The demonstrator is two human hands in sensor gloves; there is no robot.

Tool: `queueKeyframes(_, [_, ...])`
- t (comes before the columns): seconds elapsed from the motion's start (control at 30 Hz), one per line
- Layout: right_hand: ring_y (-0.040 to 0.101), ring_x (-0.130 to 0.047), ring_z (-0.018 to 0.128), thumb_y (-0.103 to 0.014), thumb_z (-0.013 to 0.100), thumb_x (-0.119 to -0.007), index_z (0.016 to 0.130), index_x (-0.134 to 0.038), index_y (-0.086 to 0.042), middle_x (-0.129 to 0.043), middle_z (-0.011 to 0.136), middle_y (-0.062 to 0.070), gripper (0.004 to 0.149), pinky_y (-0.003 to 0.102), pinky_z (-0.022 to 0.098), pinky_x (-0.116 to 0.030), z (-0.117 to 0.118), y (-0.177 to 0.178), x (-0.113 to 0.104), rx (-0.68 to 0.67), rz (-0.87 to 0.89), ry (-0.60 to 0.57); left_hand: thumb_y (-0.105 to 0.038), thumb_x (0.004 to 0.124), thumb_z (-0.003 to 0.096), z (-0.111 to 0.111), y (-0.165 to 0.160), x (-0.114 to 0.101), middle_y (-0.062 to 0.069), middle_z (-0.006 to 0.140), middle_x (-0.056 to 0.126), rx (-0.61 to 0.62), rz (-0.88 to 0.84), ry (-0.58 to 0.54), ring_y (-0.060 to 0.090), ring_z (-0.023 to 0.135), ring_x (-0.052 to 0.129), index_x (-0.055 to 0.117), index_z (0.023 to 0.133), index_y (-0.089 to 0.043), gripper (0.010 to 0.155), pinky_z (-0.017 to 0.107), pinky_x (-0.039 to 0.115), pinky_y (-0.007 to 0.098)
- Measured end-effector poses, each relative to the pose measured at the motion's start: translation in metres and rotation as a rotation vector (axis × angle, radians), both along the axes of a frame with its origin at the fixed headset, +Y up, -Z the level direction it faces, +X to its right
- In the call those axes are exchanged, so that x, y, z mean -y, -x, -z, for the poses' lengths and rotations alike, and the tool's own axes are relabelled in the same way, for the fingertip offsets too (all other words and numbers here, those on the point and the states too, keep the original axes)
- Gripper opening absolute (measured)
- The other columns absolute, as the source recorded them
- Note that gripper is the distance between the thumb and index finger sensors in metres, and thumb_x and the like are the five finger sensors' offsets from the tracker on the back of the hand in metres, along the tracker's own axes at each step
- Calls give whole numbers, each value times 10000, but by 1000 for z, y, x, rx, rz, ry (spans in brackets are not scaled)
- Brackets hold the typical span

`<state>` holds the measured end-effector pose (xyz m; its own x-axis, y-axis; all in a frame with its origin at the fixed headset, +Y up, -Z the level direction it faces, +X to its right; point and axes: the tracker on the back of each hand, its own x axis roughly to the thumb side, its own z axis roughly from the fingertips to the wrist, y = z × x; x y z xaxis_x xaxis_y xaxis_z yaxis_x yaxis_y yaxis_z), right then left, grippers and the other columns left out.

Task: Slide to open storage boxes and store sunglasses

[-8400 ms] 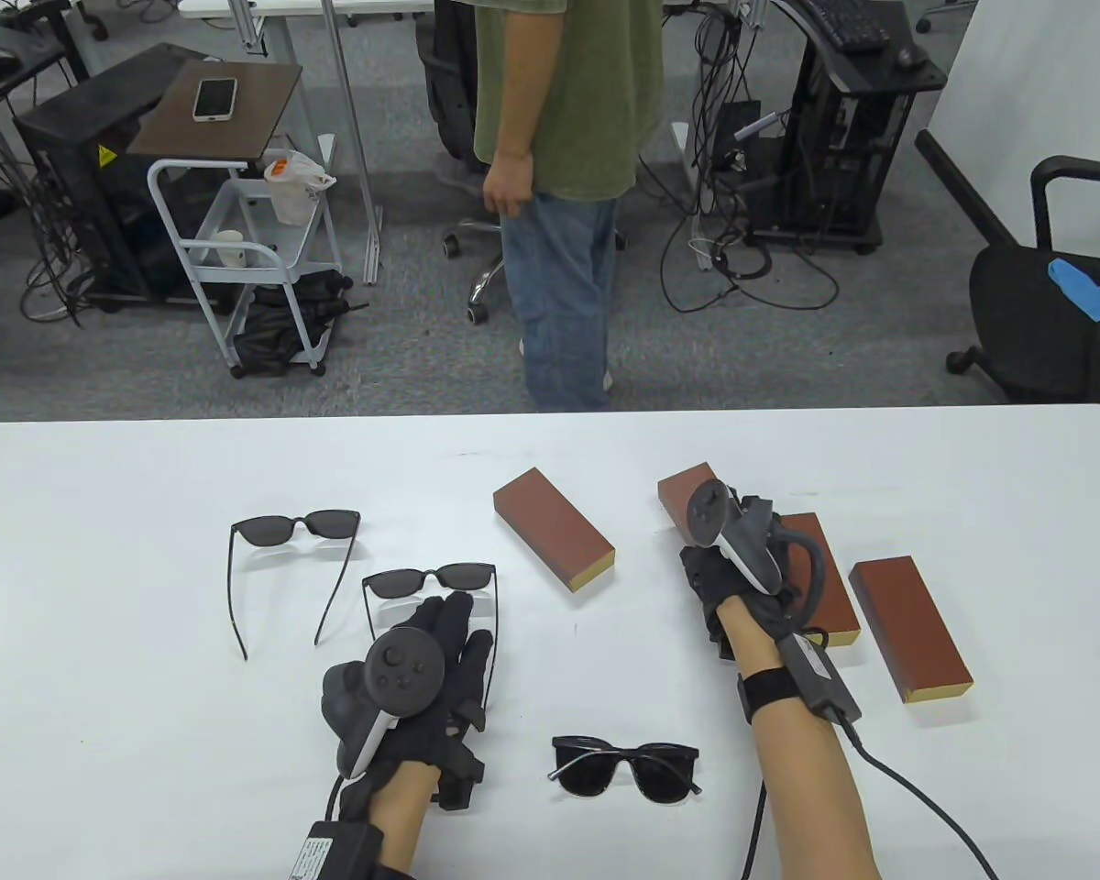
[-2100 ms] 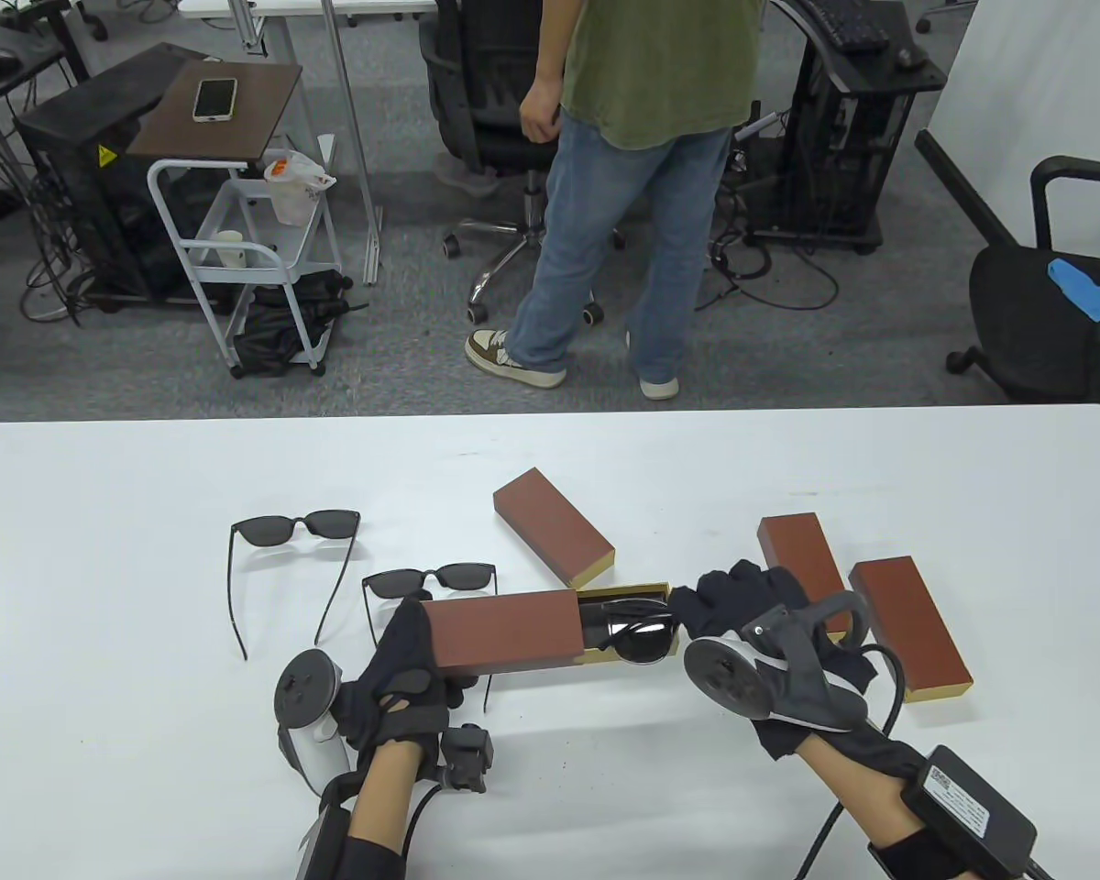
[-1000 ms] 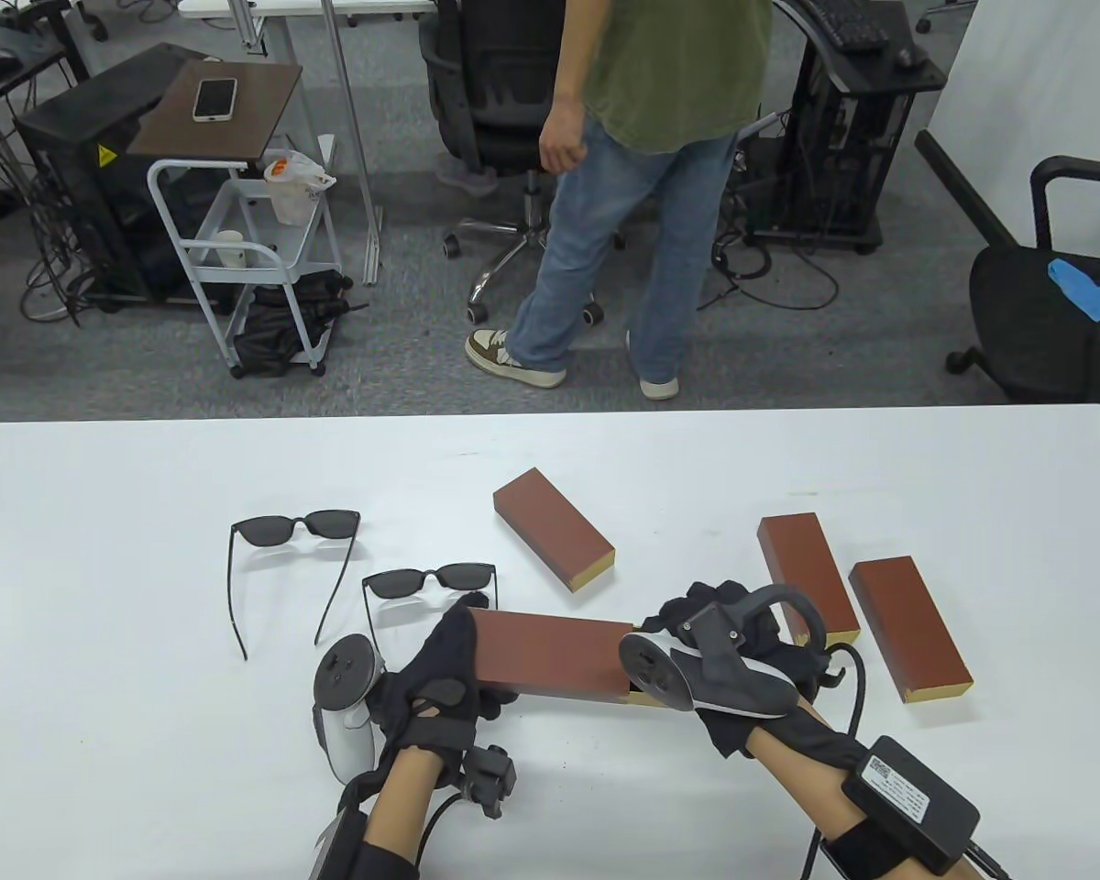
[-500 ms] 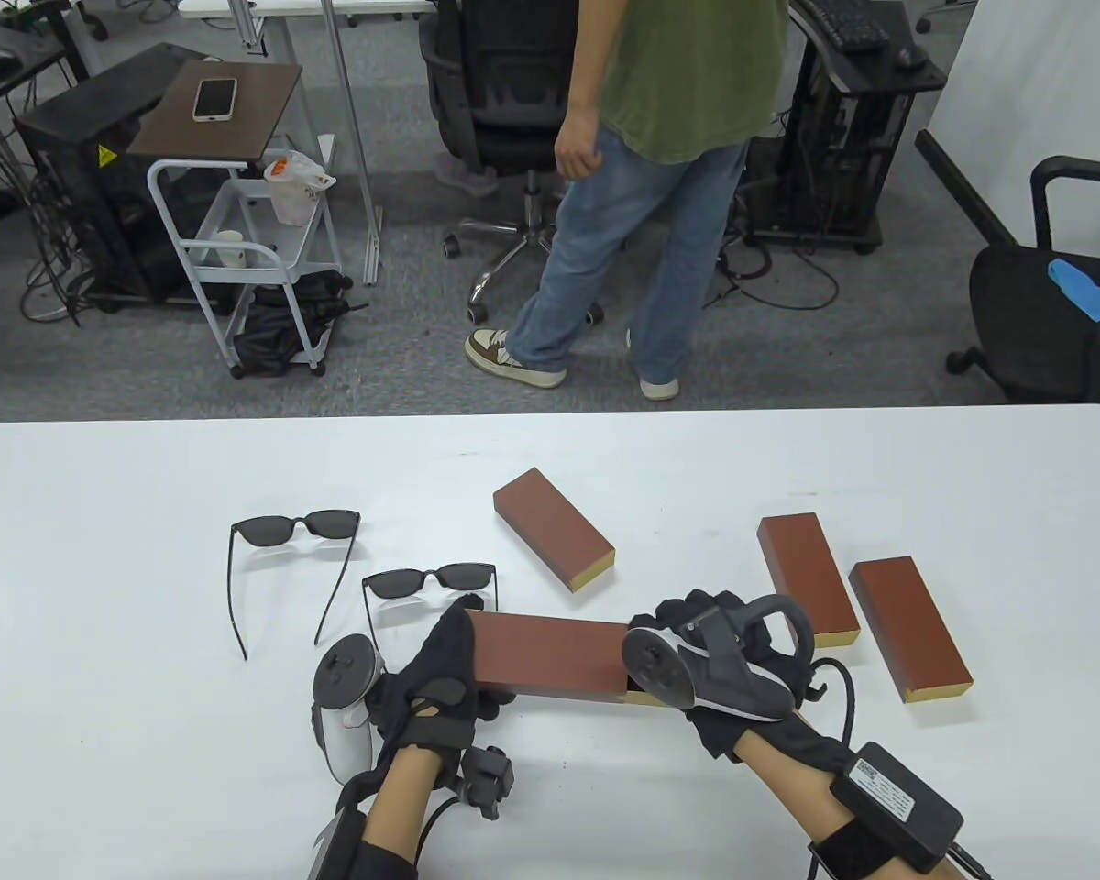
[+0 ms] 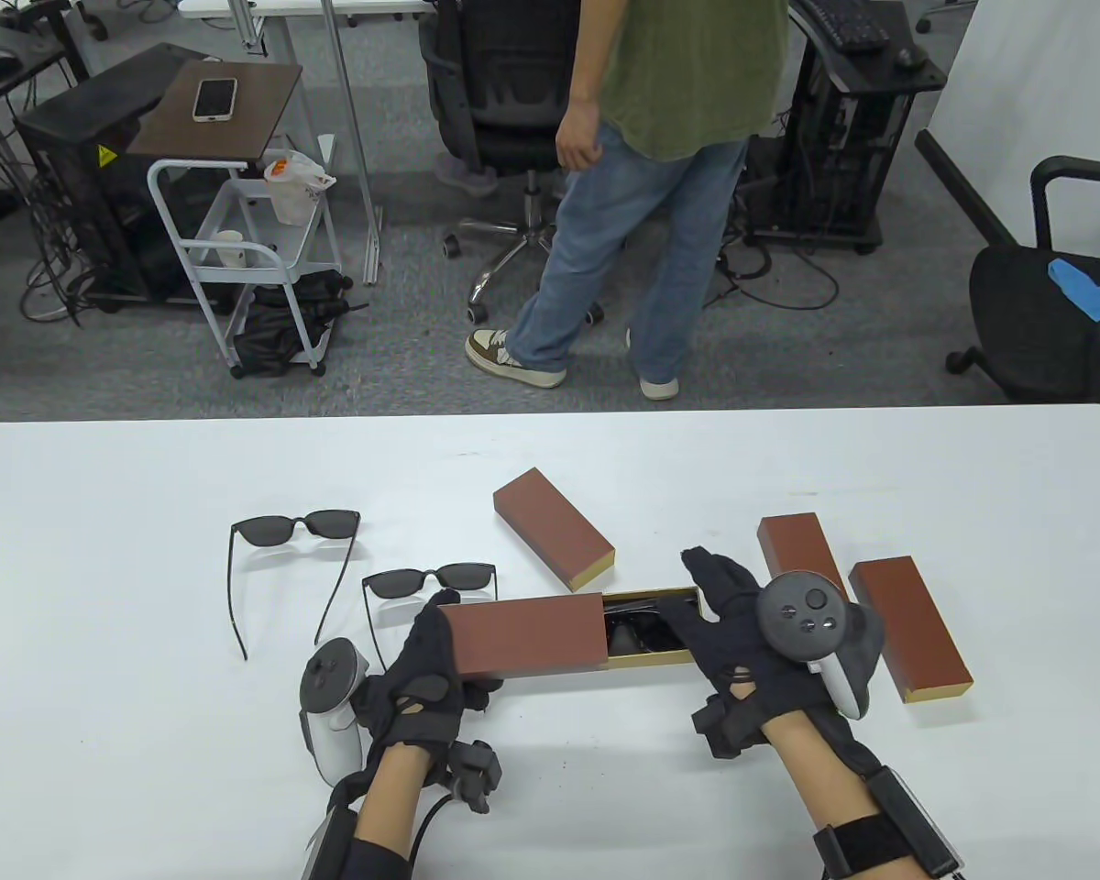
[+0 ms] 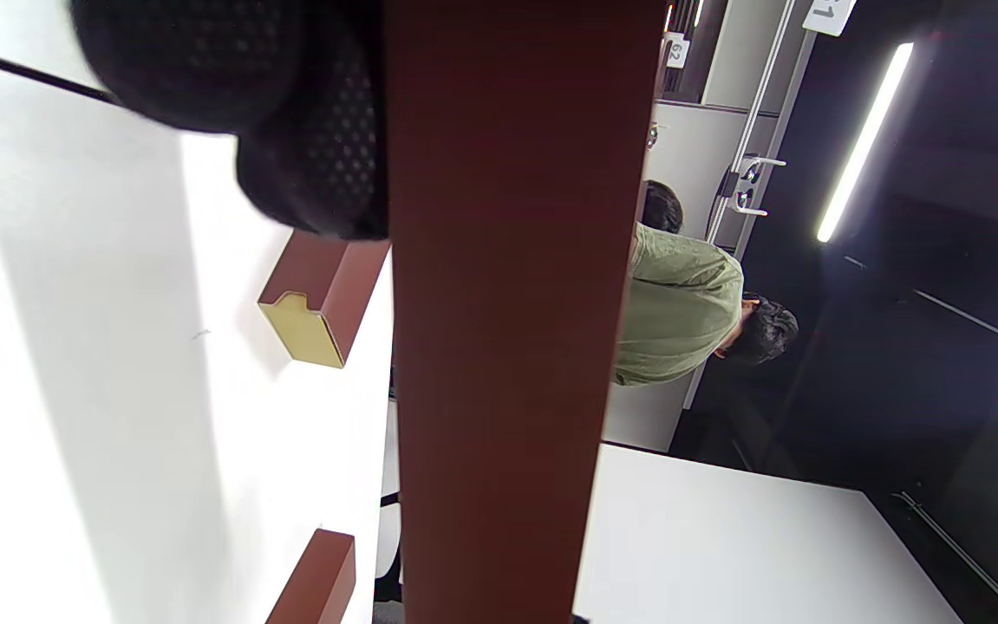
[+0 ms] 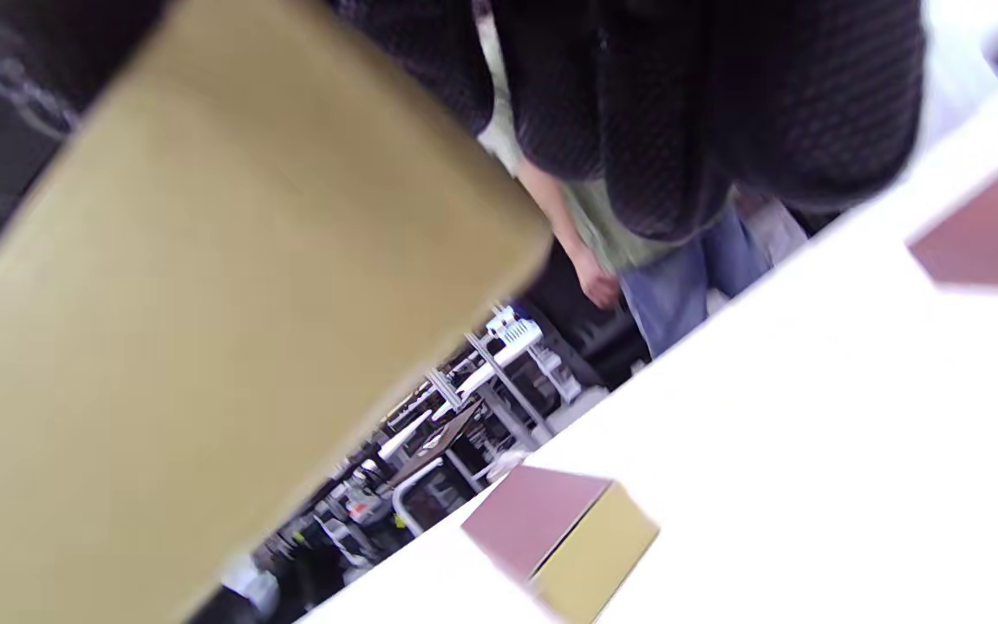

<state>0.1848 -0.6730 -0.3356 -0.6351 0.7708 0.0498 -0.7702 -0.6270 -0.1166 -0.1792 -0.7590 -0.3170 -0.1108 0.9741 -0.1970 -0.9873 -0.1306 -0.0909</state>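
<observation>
half a second ago the box was nearly shut; now its gold drawer (image 5: 653, 623) is slid out to the right again, with dark sunglasses (image 5: 637, 631) showing inside it, low and centre in the table view. the left hand (image 5: 417, 674) has its grip wrapped round the left end of the brown sleeve (image 5: 524, 634). the right hand (image 5: 742, 642) is at the drawer's right end, thumb spread above; its wrist view shows fingers against the gold card, but whether that grip is clenched on the drawer or only pressing it, i cannot tell.

two more pairs of sunglasses (image 5: 295, 532) lie unfolded on the worktop (image 5: 101, 568) at centre left, and three closed boxes (image 5: 555, 525) sit at centre and right.

risk, as i judge it: pulled further, the drawer could leave the sleeve entirely and spill the glasses. pushed back with an arm or lens standing proud, it could catch the sleeve's edge and jam. the nearer unfolded pair (image 5: 431, 579) lies just beside the left hand and could get knocked.
</observation>
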Motion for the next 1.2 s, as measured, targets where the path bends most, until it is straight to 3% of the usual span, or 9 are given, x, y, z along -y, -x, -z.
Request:
queueKeyframes(0.1, [383,-922,648,-596,320,-765,868,-702,-277,-718,933,178,638,449,381,-851,3,-8,24,-34,313,69,-589,426,487,0,-3,0,105,823,825,10,7,-7,258,540,942,369,1131,-222,743,395,803,441])
queueKeyframes(0.2, [370,-936,602,-546,350,-781,840,-744,-260,-759,895,180,568,440,355,-852,3,-11,39,-8,474,86,-590,430,487,0,-4,0,106,818,830,8,22,-8,260,532,944,378,1130,-220,743,389,804,442])
queueKeyframes(0.43, [317,-986,530,-438,343,-840,758,-826,-280,-856,817,133,445,408,321,-877,-1,-17,48,62,409,49,-586,441,487,1,-6,3,117,807,837,13,43,-6,270,515,943,393,1128,-213,743,370,802,445])
queueKeyframes(0.8, [317,-1027,506,-402,333,-866,762,-819,-273,-926,768,108,451,413,325,-910,-12,-21,44,147,308,-50,-588,444,490,-2,-15,0,117,812,833,18,66,-21,273,519,941,388,1128,-217,741,375,799,447])
queueKeyframes(0.9, [356,-936,657,-476,365,-734,846,-709,-245,-808,868,139,534,437,445,-862,-11,-16,49,42,401,-61,-588,444,490,-3,-14,-1,115,814,837,0,49,-25,271,520,945,390,1131,-217,742,376,802,445])
queueKeyframes(1.03, [421,-581,899,-596,367,-624,959,-410,-211,-447,1033,166,738,491,639,-641,-9,-7,58,-113,614,2,-588,450,491,-7,-17,-2,115,798,859,-57,43,2,265,499,963,421,1124,-212,738,358,816,437])
queueKeyframes(1.13, [400,-440,948,-668,346,-579,967,-331,-219,-338,1061,129,805,485,682,-546,-8,-5,58,-150,641,3,-584,456,492,-7,-18,-3,117,794,876,-60,44,21,266,494,979,436,1122,-204,736,352,828,437])
queueKeyframes(1.2, [388,-368,966,-703,341,-545,972,-284,-223,-275,1071,116,835,483,698,-502,-8,-2,57,-240,633,28,-584,455,493,-7,-22,-1,117,815,871,7,24,32,267,521,985,416,1125,-202,739,369,832,442])
